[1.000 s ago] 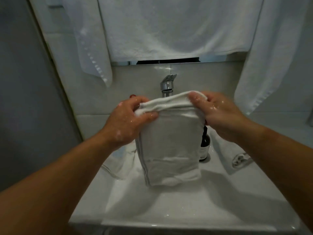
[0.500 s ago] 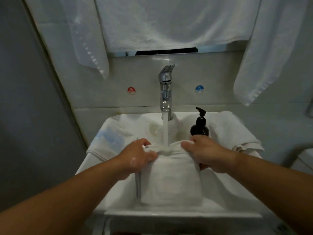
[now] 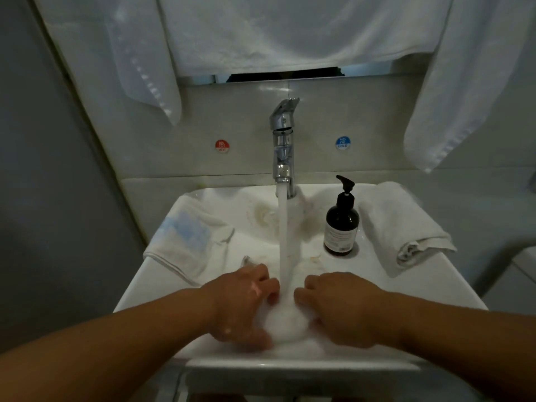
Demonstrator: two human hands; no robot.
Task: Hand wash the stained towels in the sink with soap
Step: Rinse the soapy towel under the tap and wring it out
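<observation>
Gripping the bunched towel [image 3: 285, 326] between my left hand [image 3: 243, 304] and right hand [image 3: 343, 310], centred under the tap stream [image 3: 285, 242].

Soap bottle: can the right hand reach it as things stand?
Probably yes: the soap bottle stands upright just beyond the right hand, nothing between them. But that hand's fingers grip the wet towel under the tap and must let go first.

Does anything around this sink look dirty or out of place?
Yellowish stains mark the sink ledge beside the tap base, and the blue-patched towel on the left droops over the rim.
</observation>
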